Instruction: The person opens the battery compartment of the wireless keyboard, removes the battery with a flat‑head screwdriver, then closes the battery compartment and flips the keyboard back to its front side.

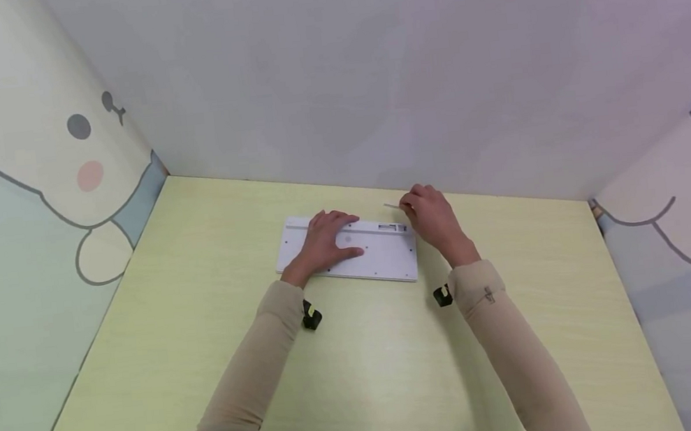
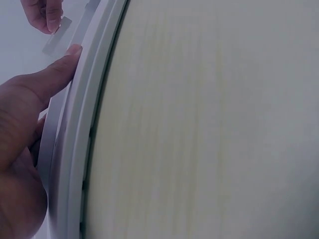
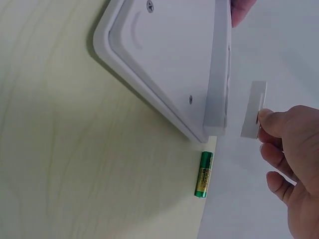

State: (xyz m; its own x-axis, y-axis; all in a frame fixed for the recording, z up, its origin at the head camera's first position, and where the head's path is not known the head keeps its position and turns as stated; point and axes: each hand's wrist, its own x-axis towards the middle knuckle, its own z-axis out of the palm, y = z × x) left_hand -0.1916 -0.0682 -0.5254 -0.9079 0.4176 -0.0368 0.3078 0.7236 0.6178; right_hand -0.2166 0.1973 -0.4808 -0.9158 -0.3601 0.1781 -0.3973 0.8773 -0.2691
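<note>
A white keyboard (image 1: 381, 257) lies face down, its screwed underside up. At the right end of its raised far strip, the battery compartment (image 1: 387, 227) is uncovered. My left hand (image 1: 323, 240) rests across the underside with thumb and fingers spread, the fingers reaching to the far strip. Just beyond the right far corner, my right hand (image 1: 430, 215) pinches a thin, pale battery cover (image 3: 254, 109) between thumb and fingers, held apart from the keyboard. On the table by that corner is a green and gold battery (image 3: 204, 174), hidden in the head view.
The pale wooden table (image 1: 363, 382) meets a plain wall (image 1: 338, 90) just behind the keyboard. Cartoon-printed walls (image 1: 17, 278) stand at both sides. A small black wrist camera (image 1: 312, 315) sits by each cuff.
</note>
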